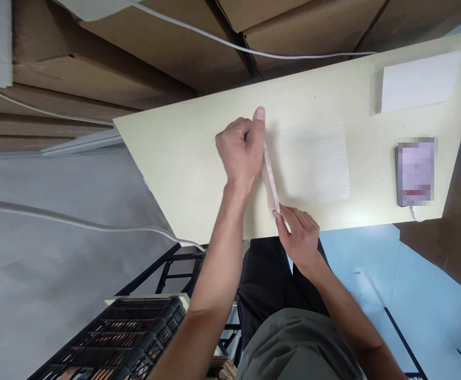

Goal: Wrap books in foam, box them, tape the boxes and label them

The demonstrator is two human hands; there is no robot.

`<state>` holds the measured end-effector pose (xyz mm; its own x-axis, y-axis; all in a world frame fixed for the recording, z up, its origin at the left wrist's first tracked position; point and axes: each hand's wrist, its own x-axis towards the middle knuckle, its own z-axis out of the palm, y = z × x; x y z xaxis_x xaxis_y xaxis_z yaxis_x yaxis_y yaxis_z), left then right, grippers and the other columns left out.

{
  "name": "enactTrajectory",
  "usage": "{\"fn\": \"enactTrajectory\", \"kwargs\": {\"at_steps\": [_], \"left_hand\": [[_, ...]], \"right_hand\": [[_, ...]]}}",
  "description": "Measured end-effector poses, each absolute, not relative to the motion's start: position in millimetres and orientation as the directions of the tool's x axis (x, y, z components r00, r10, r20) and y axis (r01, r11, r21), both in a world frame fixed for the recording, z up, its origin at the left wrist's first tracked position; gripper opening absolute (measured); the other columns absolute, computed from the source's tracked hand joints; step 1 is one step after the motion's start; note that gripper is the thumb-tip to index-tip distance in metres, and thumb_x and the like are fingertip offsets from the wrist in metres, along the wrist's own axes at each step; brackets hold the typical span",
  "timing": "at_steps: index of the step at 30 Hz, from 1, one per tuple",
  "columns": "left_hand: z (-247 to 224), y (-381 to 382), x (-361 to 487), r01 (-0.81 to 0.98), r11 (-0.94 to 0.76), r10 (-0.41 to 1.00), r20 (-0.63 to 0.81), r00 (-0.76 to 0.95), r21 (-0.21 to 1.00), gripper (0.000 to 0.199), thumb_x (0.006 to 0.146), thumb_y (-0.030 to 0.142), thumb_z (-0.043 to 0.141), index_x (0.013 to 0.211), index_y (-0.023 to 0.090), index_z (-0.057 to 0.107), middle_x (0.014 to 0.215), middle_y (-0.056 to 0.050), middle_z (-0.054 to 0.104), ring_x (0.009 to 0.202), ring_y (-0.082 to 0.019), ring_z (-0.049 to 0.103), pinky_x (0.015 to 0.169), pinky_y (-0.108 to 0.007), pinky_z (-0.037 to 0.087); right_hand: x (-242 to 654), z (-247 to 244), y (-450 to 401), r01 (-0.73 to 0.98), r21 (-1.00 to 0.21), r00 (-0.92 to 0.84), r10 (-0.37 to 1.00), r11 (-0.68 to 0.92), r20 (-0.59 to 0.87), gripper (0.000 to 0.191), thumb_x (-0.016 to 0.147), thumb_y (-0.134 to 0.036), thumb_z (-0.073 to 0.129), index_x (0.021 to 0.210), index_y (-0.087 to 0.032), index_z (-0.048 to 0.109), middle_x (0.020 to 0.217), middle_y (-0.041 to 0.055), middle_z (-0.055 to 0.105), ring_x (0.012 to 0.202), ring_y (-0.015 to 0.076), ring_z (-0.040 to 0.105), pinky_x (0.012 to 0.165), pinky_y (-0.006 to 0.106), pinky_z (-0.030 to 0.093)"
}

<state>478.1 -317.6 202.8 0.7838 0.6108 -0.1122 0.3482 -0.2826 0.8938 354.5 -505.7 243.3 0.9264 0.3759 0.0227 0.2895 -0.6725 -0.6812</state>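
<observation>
Pale flat piece (270,179) is on edge between the two hands, its narrow side turned up to me, so from my remote seat I see little of its faces. It runs from beside the left hand (238,148) down to the fingertips of the right hand (301,235). I read the right as closed in a light pinch, thumb on one side and fingers on the other, at the near end. The left has its fingers curled in and its thumb raised; the far end passes out of my sight beside that palm, so I cannot tell how firmly it grips, if at all.

As for progress, I judge the handling to be under way: the piece is taken up and tilted, not laid flat. Whether its lower edge meets the table (167,153), I cannot tell. Just right of the left hand, and beyond the right one, a thin translucent sheet (315,163) lies flat and unfolded. Farther out to the right of both hands, a white box (420,82) and a phone-like device (416,171) with a white cable (414,213) lie untouched. How much is left, I cannot judge from this view.
</observation>
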Motion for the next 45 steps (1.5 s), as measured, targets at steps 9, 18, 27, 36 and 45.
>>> {"fn": "enactTrajectory", "kwargs": {"at_steps": [9, 18, 27, 36, 45], "left_hand": [[163, -344, 509, 0.257, -0.410, 0.455, -0.048, 0.889, 0.875, 0.059, 0.100, 0.065, 0.080, 0.069, 0.025, 0.049, 0.072, -0.002, 0.050, 0.098, -0.026, 0.067, 0.094, -0.040, 0.058], [148, -342, 504, 0.290, -0.233, 0.479, -0.150, 0.865, 0.928, 0.045, 0.093, 0.045, 0.092, 0.074, 0.027, 0.055, 0.077, -0.004, 0.056, 0.111, -0.030, 0.068, 0.093, -0.042, 0.061], [165, -346, 489, 0.309, -0.244, 0.438, -0.179, 0.881, 0.919, 0.042, 0.084, 0.043, 0.100, 0.082, 0.026, 0.062, 0.090, -0.004, 0.061, 0.119, -0.032, 0.064, 0.113, -0.052, 0.058], [193, -368, 444, 0.200, -0.645, 0.288, -0.007, 0.958, 0.737, 0.040, 0.102, 0.056, 0.079, 0.126, 0.026, 0.071, 0.153, -0.013, 0.066, 0.158, -0.040, 0.051, 0.132, -0.061, 0.043], [192, -400, 389, 0.177, -0.750, 0.208, -0.027, 0.978, 0.637, 0.027, 0.106, 0.032, 0.069, 0.132, 0.029, 0.072, 0.187, -0.007, 0.038, 0.177, -0.044, 0.026, 0.139, -0.072, 0.032]], "right_hand": [[372, 239, -527, -0.298, -0.692, 0.871, 0.109, -0.658, -0.478, 0.053, 0.120, -0.057, 0.043, 0.095, -0.022, 0.073, 0.071, 0.0044, 0.080, 0.064, 0.0197, 0.080, 0.055, 0.024, 0.049], [378, 223, -540, -0.188, -0.583, 0.782, 0.239, -0.791, -0.576, 0.055, 0.120, -0.053, 0.042, 0.075, -0.025, 0.055, 0.064, 0.0025, 0.074, 0.051, 0.0153, 0.065, 0.054, 0.026, 0.036], [381, 225, -534, -0.027, -0.463, 0.773, 0.276, -0.886, -0.571, 0.043, 0.115, -0.038, 0.053, 0.075, -0.023, 0.059, 0.059, -0.0022, 0.062, 0.049, 0.0128, 0.051, 0.056, 0.029, 0.023], [399, 245, -563, -0.167, -0.510, 0.943, 0.014, -0.844, -0.331, 0.037, 0.116, -0.054, 0.056, 0.119, -0.021, 0.073, 0.089, 0.0038, 0.077, 0.062, 0.0153, 0.067, 0.061, 0.029, 0.044], [430, 207, -583, -0.166, -0.514, 0.981, -0.087, -0.841, -0.175, 0.018, 0.111, -0.036, 0.054, 0.100, -0.025, 0.062, 0.109, 0.0090, 0.066, 0.093, 0.0231, 0.067, 0.085, 0.043, 0.059]]}}
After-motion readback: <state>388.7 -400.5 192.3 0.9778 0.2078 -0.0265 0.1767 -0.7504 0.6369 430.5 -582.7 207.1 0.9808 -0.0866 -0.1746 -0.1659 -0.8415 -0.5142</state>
